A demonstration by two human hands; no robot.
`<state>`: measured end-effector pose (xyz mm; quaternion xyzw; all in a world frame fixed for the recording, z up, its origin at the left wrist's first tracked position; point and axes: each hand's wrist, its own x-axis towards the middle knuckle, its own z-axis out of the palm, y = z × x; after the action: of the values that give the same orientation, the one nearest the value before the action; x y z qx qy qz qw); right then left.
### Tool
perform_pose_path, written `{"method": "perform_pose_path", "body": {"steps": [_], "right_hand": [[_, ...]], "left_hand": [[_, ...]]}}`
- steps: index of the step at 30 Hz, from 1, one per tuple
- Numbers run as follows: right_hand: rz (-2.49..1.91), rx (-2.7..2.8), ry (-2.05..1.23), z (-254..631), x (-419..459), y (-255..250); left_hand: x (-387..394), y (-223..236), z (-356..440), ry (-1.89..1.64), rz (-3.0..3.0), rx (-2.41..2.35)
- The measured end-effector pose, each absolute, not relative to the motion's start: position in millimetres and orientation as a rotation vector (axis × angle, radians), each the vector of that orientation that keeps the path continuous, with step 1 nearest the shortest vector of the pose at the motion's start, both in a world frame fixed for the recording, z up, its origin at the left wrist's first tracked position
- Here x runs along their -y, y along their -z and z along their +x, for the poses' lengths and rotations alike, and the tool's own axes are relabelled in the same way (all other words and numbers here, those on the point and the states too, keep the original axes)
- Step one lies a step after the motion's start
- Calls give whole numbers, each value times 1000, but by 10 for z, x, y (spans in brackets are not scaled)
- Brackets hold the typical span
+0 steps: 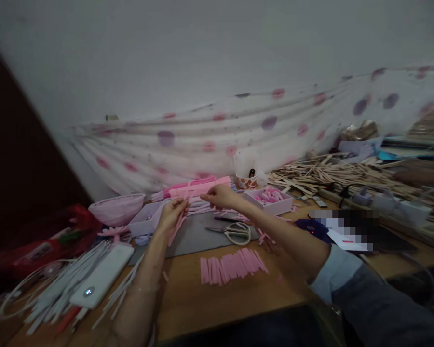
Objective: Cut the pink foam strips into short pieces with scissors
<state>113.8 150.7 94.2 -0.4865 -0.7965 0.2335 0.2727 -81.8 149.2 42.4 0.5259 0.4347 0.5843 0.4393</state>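
Note:
My left hand [171, 213] is closed round a bundle of pink paper strips [176, 229] that hang down from it above a grey mat [198, 236]. My right hand [220, 195] is raised just to its right, fingers pinched on the upper ends of the same strips. A row of cut pink strips [231, 265] lies on the wooden table [210, 299] in front of me. White-handled scissors [233, 232] rest on the mat below my right forearm.
A white power bank [101, 274] and white sticks lie at left, by a pink basket [117, 208] and white tray [146, 219]. A box of pink pieces [269, 200], a paper cup [246, 181] and a heap of wooden sticks [340, 176] stand at right.

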Motion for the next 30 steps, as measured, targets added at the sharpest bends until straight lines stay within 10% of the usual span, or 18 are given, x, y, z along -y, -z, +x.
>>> {"method": "perform_pose_path", "body": {"steps": [6, 30], "right_hand": [[-742, 1735, -1089, 1137, -1488, -446], [-832, 1816, -725, 1438, -1363, -265]], "left_hand": [[-1248, -358, -282, -1234, 1178, -926], [-1298, -168, -177, -984, 1422, -996]]}}
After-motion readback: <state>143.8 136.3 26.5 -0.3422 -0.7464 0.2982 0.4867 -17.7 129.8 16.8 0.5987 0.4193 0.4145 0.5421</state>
